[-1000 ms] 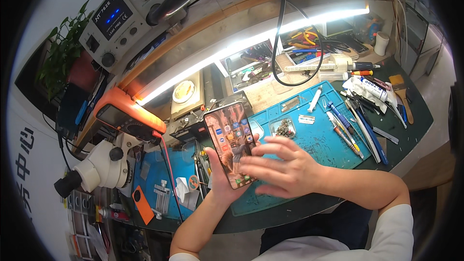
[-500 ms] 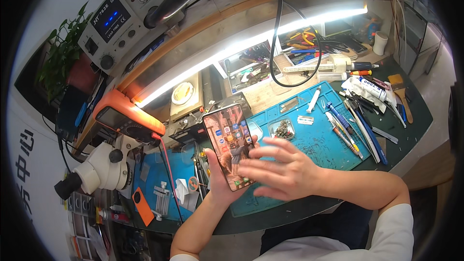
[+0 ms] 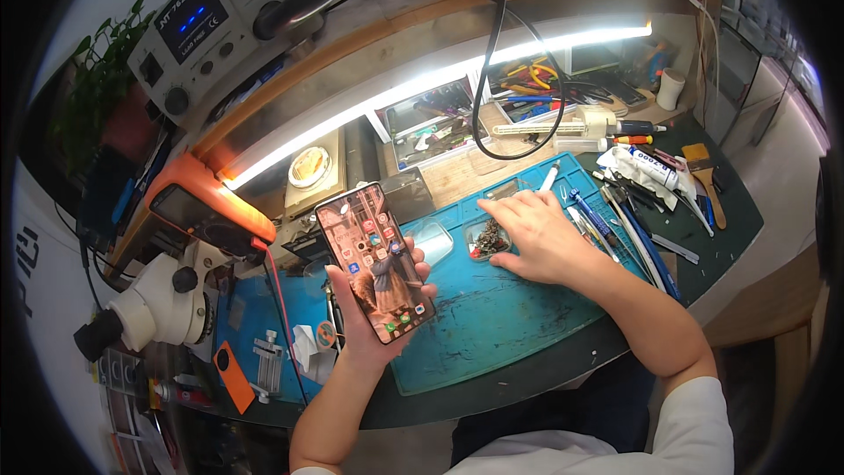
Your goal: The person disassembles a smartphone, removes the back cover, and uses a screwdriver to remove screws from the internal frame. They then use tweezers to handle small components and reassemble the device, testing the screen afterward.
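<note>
Gripping phone (image 3: 376,264) in left hand (image 3: 359,325), above left edge of blue mat (image 3: 492,325); thumb along one long edge, fingers wrapped round other, likely for secure hold. Screen lit, tilted up, probably for easy viewing. Holding right hand (image 3: 547,239) over parts box (image 3: 480,257), thumb parted from fingers, nothing visibly pinched; cannot tell if touching. Small parts (image 3: 489,236) boxed, presumably against scattering.

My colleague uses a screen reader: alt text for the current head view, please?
A person's left hand holds a lit smartphone over a cluttered workbench; the right hand is beside a pile of small parts.
</note>
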`<state>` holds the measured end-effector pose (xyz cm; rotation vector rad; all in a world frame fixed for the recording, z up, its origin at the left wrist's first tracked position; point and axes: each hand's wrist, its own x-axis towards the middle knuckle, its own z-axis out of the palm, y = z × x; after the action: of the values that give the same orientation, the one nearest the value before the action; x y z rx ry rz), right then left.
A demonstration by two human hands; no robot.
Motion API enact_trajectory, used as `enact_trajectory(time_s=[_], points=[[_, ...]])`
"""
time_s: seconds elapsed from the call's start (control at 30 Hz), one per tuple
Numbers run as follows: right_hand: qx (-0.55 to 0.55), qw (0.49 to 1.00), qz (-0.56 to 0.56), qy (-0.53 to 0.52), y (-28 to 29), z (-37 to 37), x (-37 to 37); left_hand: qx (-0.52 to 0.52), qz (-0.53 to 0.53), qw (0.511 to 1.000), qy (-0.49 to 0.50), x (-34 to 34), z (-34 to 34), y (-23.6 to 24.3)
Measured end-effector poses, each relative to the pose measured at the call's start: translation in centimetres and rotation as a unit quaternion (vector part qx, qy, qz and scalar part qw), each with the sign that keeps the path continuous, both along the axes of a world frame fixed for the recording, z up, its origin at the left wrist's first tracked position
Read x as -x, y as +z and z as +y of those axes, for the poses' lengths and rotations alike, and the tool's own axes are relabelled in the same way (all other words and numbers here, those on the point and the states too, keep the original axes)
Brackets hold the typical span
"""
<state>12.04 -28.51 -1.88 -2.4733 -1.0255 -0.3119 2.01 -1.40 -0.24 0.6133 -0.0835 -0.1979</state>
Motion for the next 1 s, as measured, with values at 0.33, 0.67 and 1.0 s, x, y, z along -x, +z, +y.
enact_trajectory(time_s=[0.33,0.67,1.0], points=[[-0.034,0.988,-0.035,-0.148,0.3,-0.6,-3.1,0.059,-0.007,0.997,-0.046,0.2,-0.6,0.7],[-0.151,0.987,-0.007,-0.063,2.0,0.8,-1.0,-0.027,0.009,0.999,0.016,1.2,-1.3,0.7],[-0.206,0.964,0.165,0.014,6.4,4.9,7.9,-0.249,-0.062,0.966,0.042,2.0,-2.7,-0.8]])
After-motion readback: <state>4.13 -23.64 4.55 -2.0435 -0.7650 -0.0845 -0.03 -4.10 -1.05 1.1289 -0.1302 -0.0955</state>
